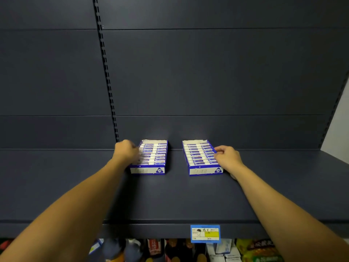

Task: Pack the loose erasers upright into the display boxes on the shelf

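Note:
Two blue-and-white display boxes stand side by side on the dark shelf [175,197], near its back. The left box [149,170] and the right box [204,171] each hold two rows of several erasers in blue-and-white sleeves. My left hand [125,151] is against the left side of the left box, fingers curled; it is blurred and hides that box's left edge. My right hand [227,157] sits at the right side of the right box, fingers curled onto its right wall. No loose eraser shows on the shelf.
The dark back panel [207,72] rises right behind the boxes, with a slotted upright [106,72] at the left. A blue and yellow price tag [205,233] hangs on the shelf's front edge. Packaged goods [170,250] fill the shelf below.

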A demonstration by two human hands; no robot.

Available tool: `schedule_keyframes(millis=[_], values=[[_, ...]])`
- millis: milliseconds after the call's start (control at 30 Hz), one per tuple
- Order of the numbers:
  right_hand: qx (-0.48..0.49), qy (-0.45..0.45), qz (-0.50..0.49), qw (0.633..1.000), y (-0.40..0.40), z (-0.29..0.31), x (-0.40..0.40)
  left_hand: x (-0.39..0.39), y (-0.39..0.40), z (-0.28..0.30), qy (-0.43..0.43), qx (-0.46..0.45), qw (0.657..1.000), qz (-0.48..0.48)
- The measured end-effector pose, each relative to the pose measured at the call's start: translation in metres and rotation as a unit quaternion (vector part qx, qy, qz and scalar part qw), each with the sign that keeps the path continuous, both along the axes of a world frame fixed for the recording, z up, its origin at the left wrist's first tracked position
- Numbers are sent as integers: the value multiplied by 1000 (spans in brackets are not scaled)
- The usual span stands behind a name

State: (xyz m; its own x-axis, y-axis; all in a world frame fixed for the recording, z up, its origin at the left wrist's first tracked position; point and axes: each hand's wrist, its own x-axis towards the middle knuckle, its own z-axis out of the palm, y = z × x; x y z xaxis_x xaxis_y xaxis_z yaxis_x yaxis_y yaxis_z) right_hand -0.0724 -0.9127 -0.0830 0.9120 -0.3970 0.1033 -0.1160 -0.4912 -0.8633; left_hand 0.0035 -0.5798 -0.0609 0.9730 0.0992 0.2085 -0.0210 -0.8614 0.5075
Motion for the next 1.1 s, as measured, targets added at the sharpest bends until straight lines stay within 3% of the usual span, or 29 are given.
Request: schedule_keyframes(millis=[133,267,733,867,967,1100], values=[[13,-11,-22,1000,7,-2,5,-1,15,-14,50,-133,990,-2],[16,-16,-20,1000,21,-3,9,1,15,-19,44,-193,980,-18],[38,-18,-10,999,54,-7,13,2,8,-25,50,-243,967,-49],[31,-9,-9,999,56,-4,12,4,11,-25,55,-219,973,-57],[7,16,-1,1000,53,6,8,7,18,-16,59,-141,985,-77],[-112,71,9,991,46,23,3,7,34,3,37,-30,995,-92]])
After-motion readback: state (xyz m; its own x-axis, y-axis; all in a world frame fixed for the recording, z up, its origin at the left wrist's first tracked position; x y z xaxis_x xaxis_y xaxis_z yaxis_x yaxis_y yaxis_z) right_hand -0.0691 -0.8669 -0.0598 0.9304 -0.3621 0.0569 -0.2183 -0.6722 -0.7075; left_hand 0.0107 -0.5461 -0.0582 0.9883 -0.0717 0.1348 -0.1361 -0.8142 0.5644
